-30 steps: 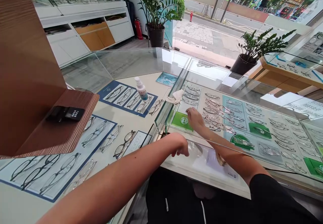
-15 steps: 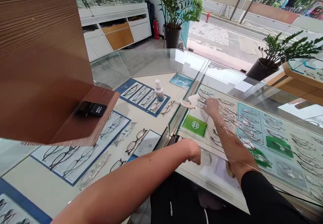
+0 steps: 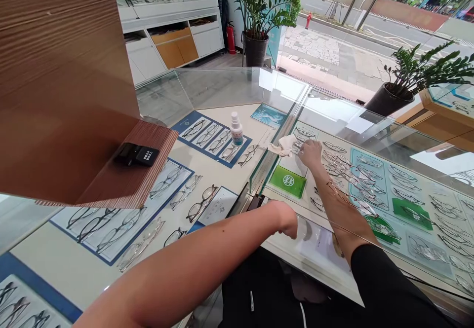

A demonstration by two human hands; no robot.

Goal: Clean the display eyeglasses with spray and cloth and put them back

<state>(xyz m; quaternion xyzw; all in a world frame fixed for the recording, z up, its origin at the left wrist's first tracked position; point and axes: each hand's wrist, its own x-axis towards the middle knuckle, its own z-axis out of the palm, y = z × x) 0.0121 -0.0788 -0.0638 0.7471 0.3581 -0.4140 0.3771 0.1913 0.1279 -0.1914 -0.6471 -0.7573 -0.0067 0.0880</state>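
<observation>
- Spray bottle [image 3: 236, 131]: upright, on the left surface [image 3: 55, 259].
- White cloth [image 3: 284, 145]: crumpled, near the glass partition.
- Left hand [image 3: 286, 219]: fingers curled downward, tips hidden; cannot tell whether it holds anything.
- Right hand [image 3: 311, 153]: fingers bent, just beside the cloth and a row of eyeglasses [image 3: 305, 133]; grip hidden, cannot tell.
- Farther right: more eyeglasses in rows. Judgement: most appear laid out; handling at the right hand seems unfinished; remainder cannot be told.

Thin-rimmed eyeglasses [image 3: 305, 133] lie on a white panel [image 3: 296, 164].
</observation>
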